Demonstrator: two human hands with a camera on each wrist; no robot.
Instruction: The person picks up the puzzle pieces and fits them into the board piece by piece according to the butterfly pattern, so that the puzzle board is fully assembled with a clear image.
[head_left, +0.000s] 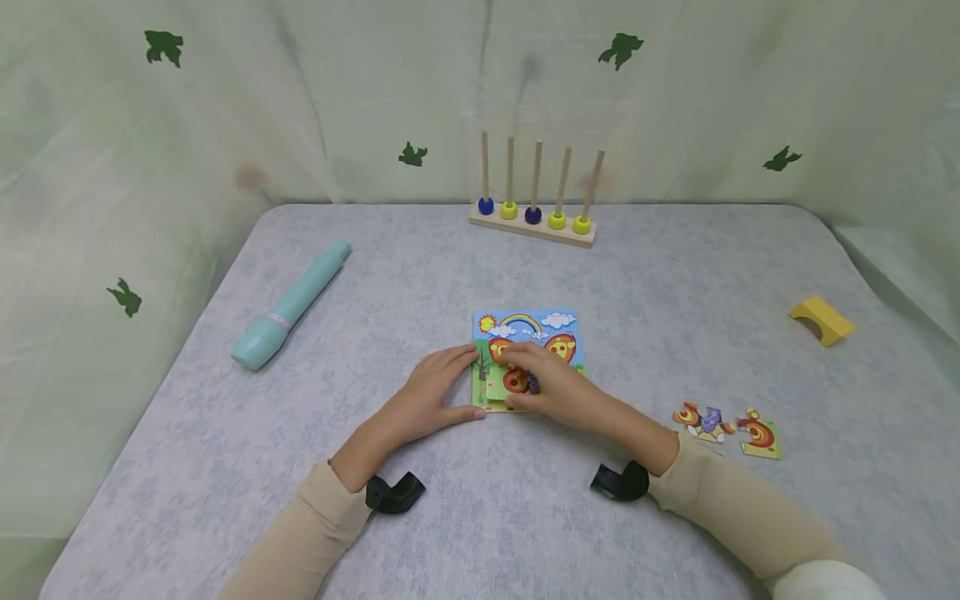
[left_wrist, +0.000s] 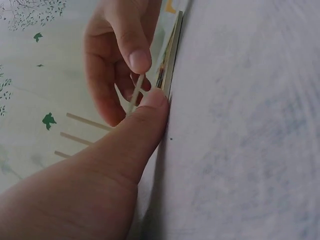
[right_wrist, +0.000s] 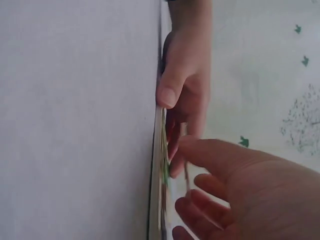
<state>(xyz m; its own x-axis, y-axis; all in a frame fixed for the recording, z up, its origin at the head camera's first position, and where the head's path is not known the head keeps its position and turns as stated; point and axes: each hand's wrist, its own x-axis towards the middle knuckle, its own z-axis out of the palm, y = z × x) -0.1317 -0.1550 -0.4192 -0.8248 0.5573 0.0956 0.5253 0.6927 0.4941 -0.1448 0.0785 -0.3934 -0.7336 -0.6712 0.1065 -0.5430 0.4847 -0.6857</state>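
Observation:
A square picture puzzle board (head_left: pixel 529 318) with a sun, rainbow and clouds lies mid-table. My left hand (head_left: pixel 427 396) is spread at its left side, thumb by the lower left corner and fingertips at the left edge. Over the board my right hand (head_left: pixel 558 387) pinches a green puzzle piece (head_left: pixel 497 389) with a red round pattern between thumb and fingers. In the right wrist view this piece (right_wrist: pixel 187 172) appears edge-on, raised above the board. The left thumb (left_wrist: pixel 152 102) presses at the board's edge in the left wrist view.
Two loose puzzle pieces, one with purple (head_left: pixel 708 423) and one with a red spiral (head_left: pixel 761 435), lie beside the right forearm. A peg stand with beads (head_left: pixel 532 227) stands at the back. A teal microphone-shaped object (head_left: pixel 292 304) lies left, a yellow arch block (head_left: pixel 822 320) right.

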